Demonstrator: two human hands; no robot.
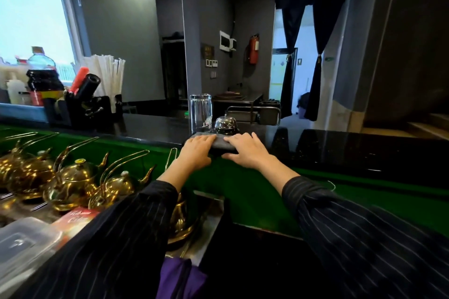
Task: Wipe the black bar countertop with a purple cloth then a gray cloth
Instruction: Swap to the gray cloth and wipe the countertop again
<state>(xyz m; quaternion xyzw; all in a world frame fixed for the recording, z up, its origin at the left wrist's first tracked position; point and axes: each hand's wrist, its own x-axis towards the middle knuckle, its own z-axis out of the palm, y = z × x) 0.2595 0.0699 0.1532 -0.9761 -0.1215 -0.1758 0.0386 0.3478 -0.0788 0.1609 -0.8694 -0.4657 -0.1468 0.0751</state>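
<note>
Head view: the gray cloth point(221, 144) lies folded on the near edge of the black countertop point(340, 150), just in front of a chrome bell point(226, 125) and a clear glass point(200, 112). The left hand point(198, 149) presses it flat, fingers straight and together. The right hand point(245, 150) rests on its right end, fingers slightly spread. The purple cloth point(179, 277) hangs low and near, under the left sleeve.
</note>
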